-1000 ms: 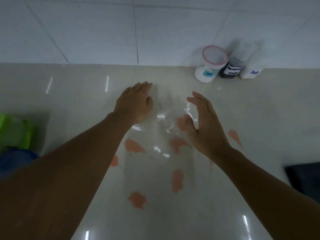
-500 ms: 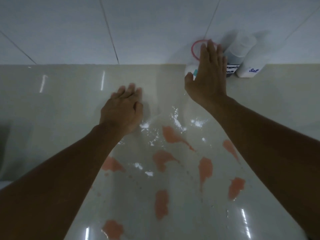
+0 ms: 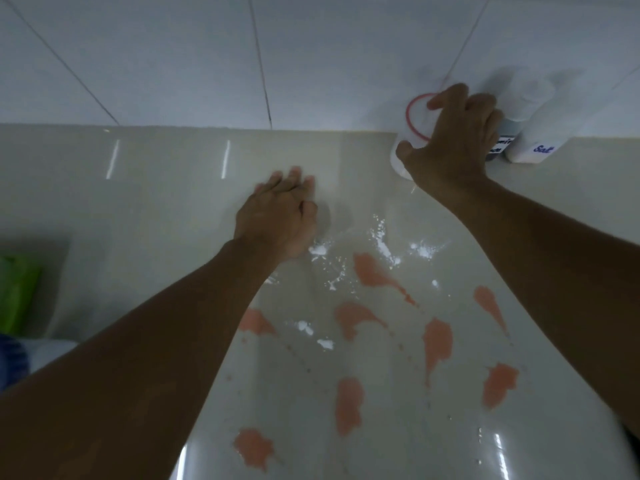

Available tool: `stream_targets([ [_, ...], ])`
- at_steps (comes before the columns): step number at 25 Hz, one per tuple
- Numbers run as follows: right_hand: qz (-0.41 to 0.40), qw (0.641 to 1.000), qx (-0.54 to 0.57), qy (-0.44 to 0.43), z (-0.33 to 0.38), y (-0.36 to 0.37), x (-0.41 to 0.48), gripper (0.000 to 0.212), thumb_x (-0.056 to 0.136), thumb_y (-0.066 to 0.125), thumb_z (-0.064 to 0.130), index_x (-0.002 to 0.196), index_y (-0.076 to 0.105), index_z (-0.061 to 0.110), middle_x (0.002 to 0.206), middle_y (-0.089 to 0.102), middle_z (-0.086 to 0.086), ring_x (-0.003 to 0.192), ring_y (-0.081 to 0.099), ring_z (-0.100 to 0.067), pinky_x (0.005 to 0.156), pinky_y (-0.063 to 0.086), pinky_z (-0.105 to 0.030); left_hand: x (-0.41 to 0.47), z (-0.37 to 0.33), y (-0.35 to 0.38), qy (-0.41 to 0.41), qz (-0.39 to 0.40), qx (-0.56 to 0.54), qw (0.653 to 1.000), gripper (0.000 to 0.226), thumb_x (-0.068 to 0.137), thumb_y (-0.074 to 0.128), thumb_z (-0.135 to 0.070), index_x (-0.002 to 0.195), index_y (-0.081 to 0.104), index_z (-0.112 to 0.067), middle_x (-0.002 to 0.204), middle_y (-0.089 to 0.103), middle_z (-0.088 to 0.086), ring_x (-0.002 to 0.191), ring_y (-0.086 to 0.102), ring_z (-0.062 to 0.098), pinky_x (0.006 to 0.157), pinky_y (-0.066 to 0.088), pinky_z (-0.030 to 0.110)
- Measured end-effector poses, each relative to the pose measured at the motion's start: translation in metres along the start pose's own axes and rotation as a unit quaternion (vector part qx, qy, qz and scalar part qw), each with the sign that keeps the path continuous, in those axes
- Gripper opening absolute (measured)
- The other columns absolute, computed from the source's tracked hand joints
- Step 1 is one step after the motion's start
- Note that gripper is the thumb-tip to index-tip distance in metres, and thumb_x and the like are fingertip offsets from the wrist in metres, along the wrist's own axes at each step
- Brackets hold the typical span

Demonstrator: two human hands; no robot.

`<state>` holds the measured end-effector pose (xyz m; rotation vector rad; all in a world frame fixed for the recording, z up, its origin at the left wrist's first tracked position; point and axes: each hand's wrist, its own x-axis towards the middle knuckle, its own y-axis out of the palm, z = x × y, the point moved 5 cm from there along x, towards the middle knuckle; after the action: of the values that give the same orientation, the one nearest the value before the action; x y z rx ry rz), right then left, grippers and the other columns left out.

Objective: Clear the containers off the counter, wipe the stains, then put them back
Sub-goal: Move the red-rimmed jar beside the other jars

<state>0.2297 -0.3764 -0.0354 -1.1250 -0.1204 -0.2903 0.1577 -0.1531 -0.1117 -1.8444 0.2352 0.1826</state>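
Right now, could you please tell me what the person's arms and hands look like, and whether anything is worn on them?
Both forearms are bare as far as the frame shows: no sleeves, gloves, watch or bracelets are visible. The left hand and right hand show no rings or markings that I can make out, though the picture is dim and slightly blurred. The upper arms are out of view.

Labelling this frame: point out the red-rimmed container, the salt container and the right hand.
red-rimmed container (image 3: 417, 116): head view, on its white lid inside the red rim.
salt container (image 3: 540, 147): head view, on its label.
right hand (image 3: 457, 143): head view, on the back of the hand.
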Motion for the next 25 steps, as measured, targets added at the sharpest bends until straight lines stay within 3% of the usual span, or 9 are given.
stream_targets([
  [3,0.0,0.992,0.104,-0.07,0.009,-0.006,-0.023,0.073,0.062,0.082,0.022,0.126,0.049,0.014,0.136,0.036,-0.016,0.125,0.043,-0.026,0.107,0.043,-0.032,0.001,0.004,-0.01,0.018,0.039,-0.05,0.998,0.054,0.105,0.02,-0.04,0.158,0.025,-0.03,0.167,0.019,-0.004,0.154,0.019,0.022,0.127,0.012,0.04],
  [5,-0.01,0.983,0.156,-0.097,0.021,-0.009,-0.047,0.073,0.063,0.083,0.023,0.127,0.05,0.013,0.136,0.036,-0.015,0.118,0.041,-0.01,0.098,0.04,-0.011,-0.018,0.016,-0.024,0.02,-0.01,-0.074,0.997,0.056,0.103,0.023,-0.035,0.157,0.027,-0.024,0.162,0.034,0.004,0.149,0.033,0.025,0.127,0.016,0.038],
  [7,-0.012,0.975,0.197,-0.105,0.037,-0.01,-0.076,0.073,0.064,0.085,0.025,0.128,0.051,0.015,0.136,0.038,-0.013,0.112,0.041,-0.002,0.091,0.035,0.0,-0.056,0.031,-0.033,0.018,-0.104,-0.074,0.992,0.06,0.098,0.021,-0.031,0.156,0.032,-0.017,0.153,0.048,0.01,0.141,0.043,0.026,0.127,0.016,0.037],
  [12,0.032,0.961,0.244,-0.13,0.091,-0.001,-0.139,0.079,0.063,0.091,0.028,0.13,0.053,0.015,0.136,0.041,-0.009,0.115,0.05,-0.011,0.09,0.046,-0.005,-0.162,0.071,-0.001,0.02,-0.181,-0.077,0.98,0.059,0.098,0.025,-0.027,0.152,0.036,-0.005,0.157,0.04,0.015,0.147,0.037,0.027,0.125,0.023,0.047],
  [20,0.083,0.944,0.266,-0.174,0.182,0.009,-0.184,0.08,0.063,0.09,0.029,0.132,0.051,0.02,0.133,0.039,-0.005,0.102,0.041,0.007,0.087,0.05,-0.02,-0.283,0.122,0.044,0.038,-0.173,-0.059,0.982,0.056,0.099,0.041,-0.015,0.153,0.032,-0.001,0.162,0.03,0.015,0.153,0.025,0.024,0.121,0.031,0.048],
  [25,0.113,0.941,0.252,-0.197,0.23,0.033,-0.203,0.085,0.063,0.092,0.036,0.135,0.049,0.024,0.137,0.039,-0.003,0.11,0.05,-0.008,0.09,0.055,-0.027,-0.308,0.146,0.045,0.037,-0.188,-0.033,0.981,0.053,0.1,0.046,-0.016,0.151,0.039,-0.004,0.16,0.035,0.012,0.151,0.029,0.023,0.122,0.029,0.045],
])
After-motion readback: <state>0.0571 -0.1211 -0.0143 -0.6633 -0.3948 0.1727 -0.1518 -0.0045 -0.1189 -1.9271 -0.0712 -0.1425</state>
